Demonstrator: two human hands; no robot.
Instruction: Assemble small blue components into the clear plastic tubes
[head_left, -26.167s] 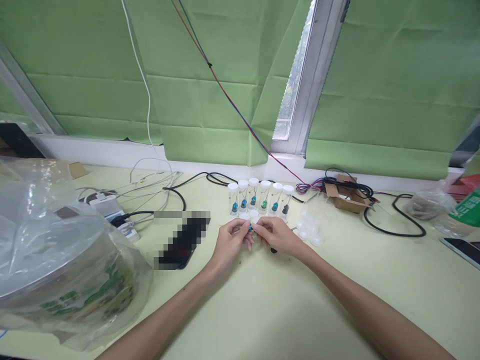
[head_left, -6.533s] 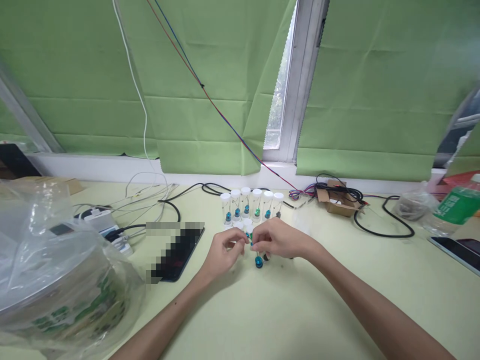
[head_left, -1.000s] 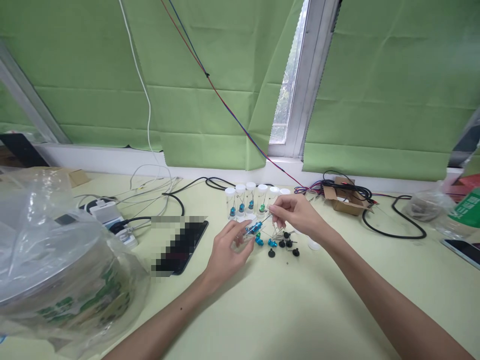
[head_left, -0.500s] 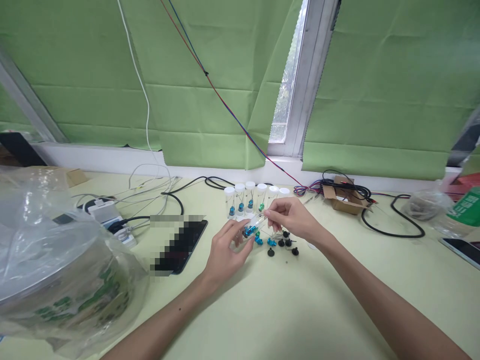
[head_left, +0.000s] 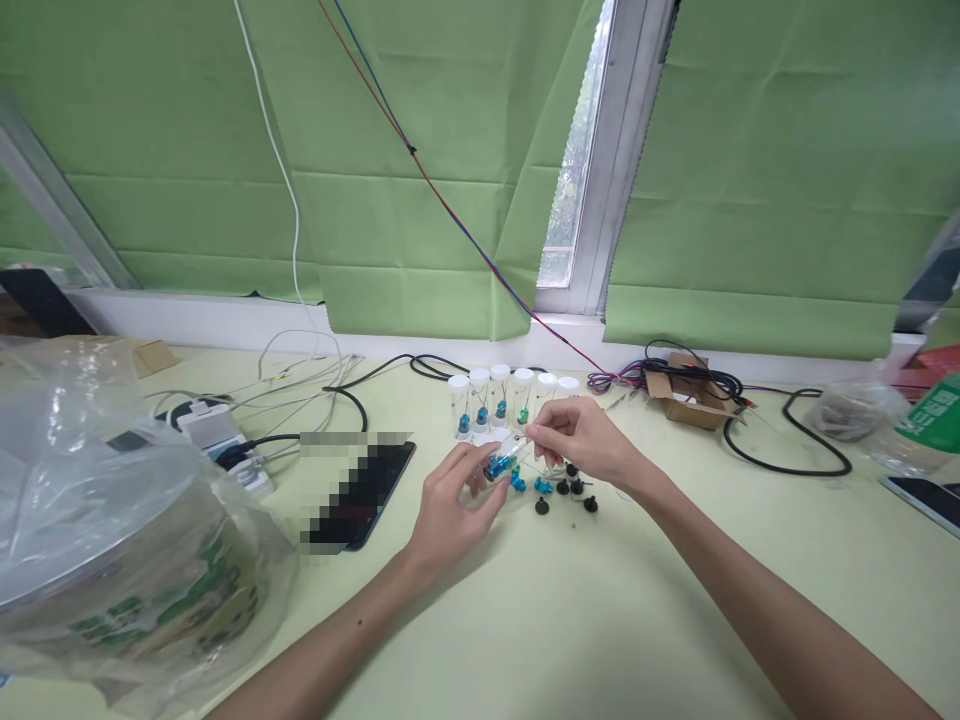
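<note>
My left hand [head_left: 459, 502] grips a small clear vial [head_left: 513, 450] between thumb and fingers, tilted up to the right, with a blue piece in its lower end. At the vial's upper end, my right hand [head_left: 576, 436] is closed in a pinch; whatever its fingertips hold is too small to make out. Just behind stand several white-capped vials [head_left: 500, 396] with blue or green pieces and thin wires inside. Loose blue pieces [head_left: 543, 486] and black knob-like parts [head_left: 542, 507] lie on the table under my hands.
A dark phone [head_left: 379, 500] lies left of my hands. A plastic-wrapped tub [head_left: 150, 560] fills the near left, with a power strip [head_left: 240, 460] and cables behind. At the back right sits a small cardboard box [head_left: 690, 405] with wires; another phone [head_left: 926, 503] is at the right edge.
Both hands stay nearly in place. The vial and the right fingertips have shifted very slightly to the left.
</note>
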